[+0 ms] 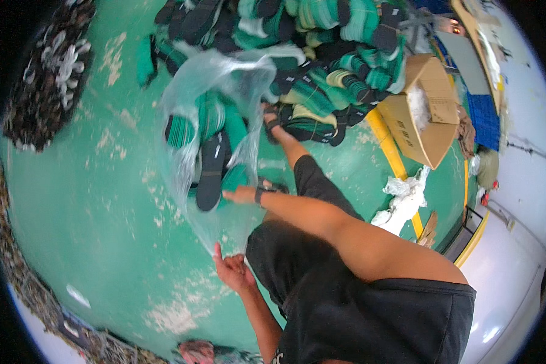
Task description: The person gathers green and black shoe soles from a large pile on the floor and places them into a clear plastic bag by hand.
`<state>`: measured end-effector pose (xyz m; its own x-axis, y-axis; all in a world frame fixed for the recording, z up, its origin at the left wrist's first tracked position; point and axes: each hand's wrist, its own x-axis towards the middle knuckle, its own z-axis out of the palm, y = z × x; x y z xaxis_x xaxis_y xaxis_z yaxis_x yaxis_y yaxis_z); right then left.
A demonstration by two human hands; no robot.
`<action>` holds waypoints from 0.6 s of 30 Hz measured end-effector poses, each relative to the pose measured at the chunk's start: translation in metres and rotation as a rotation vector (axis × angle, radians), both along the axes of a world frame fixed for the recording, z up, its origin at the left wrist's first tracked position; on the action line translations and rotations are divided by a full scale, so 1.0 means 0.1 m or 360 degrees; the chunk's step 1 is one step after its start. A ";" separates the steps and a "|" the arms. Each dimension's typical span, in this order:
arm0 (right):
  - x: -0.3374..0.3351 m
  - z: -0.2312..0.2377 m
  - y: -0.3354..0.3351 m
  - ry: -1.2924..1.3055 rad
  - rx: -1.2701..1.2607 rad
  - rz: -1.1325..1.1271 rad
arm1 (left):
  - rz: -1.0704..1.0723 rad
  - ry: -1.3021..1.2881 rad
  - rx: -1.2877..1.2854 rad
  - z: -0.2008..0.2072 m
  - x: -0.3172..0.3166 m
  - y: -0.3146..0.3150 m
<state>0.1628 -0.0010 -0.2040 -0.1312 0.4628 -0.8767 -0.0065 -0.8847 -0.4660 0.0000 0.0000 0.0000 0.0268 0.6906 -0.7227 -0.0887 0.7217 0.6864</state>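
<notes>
A clear plastic bag (185,176) lies spread on the floor, with stacks of green and black shoe insoles (212,112) inside its mouth. A dark insole (211,173) lies lengthwise at the near end of these stacks. My left hand (233,273) is at the bag's near end, where the plastic draws to a point; its index finger stretches out and the others curl, closed on the film. My right hand (244,195), with a dark band at the wrist, reaches in from the right, fingers stretched toward the dark insole's near end. Its thumb is hidden.
A large heap of bundled insoles (321,85) lies beyond the bag. An open cardboard box (428,112) stands at the right by a yellow floor line (389,142), near crumpled white plastic (403,200). Piles of dark pieces (48,85) lie at the left. My foot (272,124) is beside the heap.
</notes>
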 end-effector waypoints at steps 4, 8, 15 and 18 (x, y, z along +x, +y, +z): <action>0.33 0.72 -0.55 -0.0310 0.0938 -0.0471 | 0.0009 0.0214 -0.0024 0.15 -0.23 0.09; 1.91 1.07 -0.83 -0.1143 0.0899 -0.1040 | -0.0043 0.0008 -0.0142 -0.06 -0.19 0.33; 4.56 0.45 -1.08 -0.2595 0.0359 -0.1066 | -0.0164 0.0577 -0.0408 0.03 0.30 0.24; 5.62 0.48 -0.61 -0.2953 0.0014 -0.0899 | -0.0209 0.0557 -0.0572 -0.01 0.35 0.15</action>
<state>0.7250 -0.0615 -0.1557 0.9542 0.1171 0.2755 0.1839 -0.9555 -0.2308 0.0354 0.0146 -0.0009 -0.1890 0.4042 -0.8949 0.2092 0.9070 0.3655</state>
